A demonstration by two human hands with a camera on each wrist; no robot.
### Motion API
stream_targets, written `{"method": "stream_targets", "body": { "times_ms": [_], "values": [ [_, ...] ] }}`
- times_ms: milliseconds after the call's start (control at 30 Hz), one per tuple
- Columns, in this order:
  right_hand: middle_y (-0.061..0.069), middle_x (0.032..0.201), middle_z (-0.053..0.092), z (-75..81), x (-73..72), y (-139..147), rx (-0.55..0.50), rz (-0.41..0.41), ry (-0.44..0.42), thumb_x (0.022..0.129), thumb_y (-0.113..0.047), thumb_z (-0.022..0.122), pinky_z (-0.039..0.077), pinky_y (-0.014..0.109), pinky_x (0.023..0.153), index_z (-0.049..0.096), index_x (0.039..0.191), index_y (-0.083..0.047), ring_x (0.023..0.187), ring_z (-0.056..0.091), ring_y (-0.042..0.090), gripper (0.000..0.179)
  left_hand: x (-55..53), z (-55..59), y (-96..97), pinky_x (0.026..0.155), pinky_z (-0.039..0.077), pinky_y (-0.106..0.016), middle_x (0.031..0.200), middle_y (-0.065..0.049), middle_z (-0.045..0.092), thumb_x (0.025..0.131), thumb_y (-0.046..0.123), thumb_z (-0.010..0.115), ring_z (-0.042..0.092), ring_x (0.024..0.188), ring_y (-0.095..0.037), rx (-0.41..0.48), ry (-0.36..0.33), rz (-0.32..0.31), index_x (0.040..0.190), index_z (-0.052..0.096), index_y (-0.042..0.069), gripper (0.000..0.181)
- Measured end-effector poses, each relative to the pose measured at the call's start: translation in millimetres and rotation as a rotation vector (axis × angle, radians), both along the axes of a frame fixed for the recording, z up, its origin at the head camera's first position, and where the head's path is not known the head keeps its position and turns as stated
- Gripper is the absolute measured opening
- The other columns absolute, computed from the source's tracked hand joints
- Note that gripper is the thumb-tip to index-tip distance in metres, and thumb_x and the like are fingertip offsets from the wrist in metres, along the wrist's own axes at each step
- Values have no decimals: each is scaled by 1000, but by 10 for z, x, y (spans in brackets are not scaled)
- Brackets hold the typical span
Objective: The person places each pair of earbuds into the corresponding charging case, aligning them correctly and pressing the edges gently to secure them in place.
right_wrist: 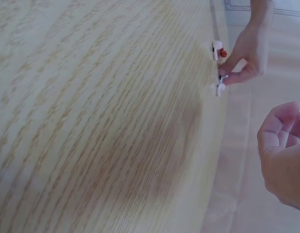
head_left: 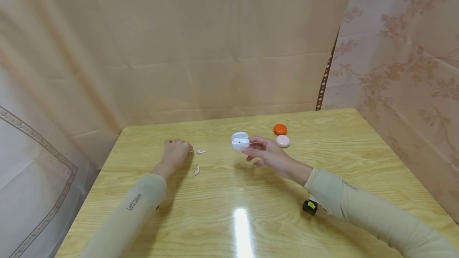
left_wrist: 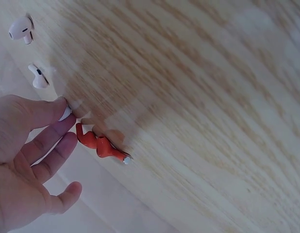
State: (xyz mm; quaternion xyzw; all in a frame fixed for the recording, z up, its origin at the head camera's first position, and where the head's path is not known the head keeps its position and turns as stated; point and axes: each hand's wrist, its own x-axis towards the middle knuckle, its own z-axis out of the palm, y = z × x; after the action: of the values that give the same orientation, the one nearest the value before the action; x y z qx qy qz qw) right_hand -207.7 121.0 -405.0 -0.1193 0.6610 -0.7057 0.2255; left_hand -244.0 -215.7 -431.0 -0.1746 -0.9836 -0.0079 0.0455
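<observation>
My left hand (head_left: 175,154) is at the left of the table. In the left wrist view its thumb and forefinger pinch a small white earbud (left_wrist: 66,113), mostly hidden by the fingertips. Two red earbuds (left_wrist: 87,139) lie close by its fingers, hidden in the head view. Two pale pink earbuds lie to the right of this hand, a farther one (head_left: 201,151) and a nearer one (head_left: 197,171). Above the table's middle, my right hand (head_left: 270,155) holds a white earbud case (head_left: 240,144) with its lid up. What sits inside the case is too small to tell.
An orange round case (head_left: 280,129) and a pink round case (head_left: 283,141) stand beyond the right hand. A small black device (head_left: 310,207) with a yellow mark is at the right sleeve. Curtains hang behind the wooden table (head_left: 201,218).
</observation>
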Motion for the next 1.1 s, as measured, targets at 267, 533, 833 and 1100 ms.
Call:
{"method": "stream_targets", "body": {
  "times_ms": [267, 533, 833, 1100],
  "values": [
    [8, 117, 67, 5, -1, 7, 3, 4, -3, 96, -22, 73, 56, 31, 72, 58, 132, -5, 93, 63, 23, 42, 8, -6, 14, 91, 39, -71, 87, -8, 74, 87, -5, 67, 67, 89, -38, 26, 18, -24, 68, 68, 13, 26],
    [8, 117, 68, 13, -17, 26, -2, 4, 9, 97, -23, 72, 57, 35, 76, 57, 134, -5, 96, 63, 25, 44, -16, -63, -23, 102, 25, -80, 89, -7, 76, 85, -3, 75, 69, 94, -38, 27, 17, -29, 81, 77, 14, 17],
    [7, 115, 68, -17, -12, 52, 13, -4, 13, 97, -22, 71, 57, 37, 77, 58, 131, -5, 95, 64, 25, 40, -15, -114, -43, 99, 31, -78, 82, -8, 74, 82, -6, 74, 70, 89, -38, 40, 36, -55, 80, 74, 11, 17],
    [7, 115, 69, -41, -3, 30, 10, -4, 11, 97, -22, 72, 57, 35, 76, 59, 130, -6, 94, 64, 24, 39, 40, -187, -60, 77, 52, -62, 80, -12, 68, 84, -5, 70, 67, 81, -34, 64, 138, -98, 84, 70, 7, 11]
  ]
}}
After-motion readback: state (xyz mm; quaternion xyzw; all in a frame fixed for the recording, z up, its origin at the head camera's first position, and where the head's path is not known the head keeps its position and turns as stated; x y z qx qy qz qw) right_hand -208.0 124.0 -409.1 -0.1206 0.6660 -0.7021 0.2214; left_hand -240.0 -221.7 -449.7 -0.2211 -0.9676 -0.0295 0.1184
